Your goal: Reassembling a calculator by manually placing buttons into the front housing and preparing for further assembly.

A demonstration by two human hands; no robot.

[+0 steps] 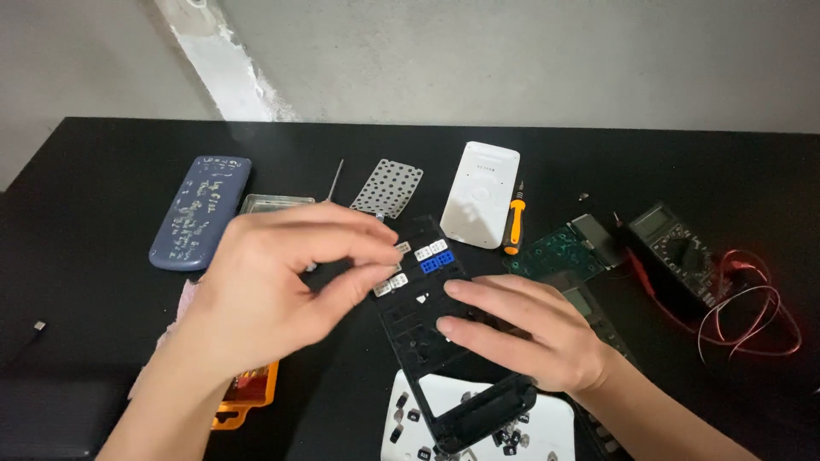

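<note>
- One black calculator front shell (436, 333) lies face-down in the middle of the black table (85, 171); every place below is told from this shell.
- The left hand (273, 290) hovers over the shell's upper left edge, its fingers pinched together at a small grey key (401, 248); whether the key is truly gripped I cannot tell.
- The right hand (521, 329) lies flat and open on the shell's right side, fingers spread, pressing it down.
- In the shell's upper part sit two blue keys (436, 261) and about six white or grey ones.
- Under the shell's lower end lies one white tray (555, 427) with many loose small keys.
- Above the shell: one perforated metal sheet (388, 188), one white back cover (481, 195) and one orange-handled screwdriver (513, 226).
- To the upper left: one blue-grey slide cover (201, 212) and one clear plastic lid (275, 203).
- To the right: one green circuit board (559, 252), and farther off, one multimeter (679, 252) with red leads.
- To the lower left: one orange box (248, 397).
</note>
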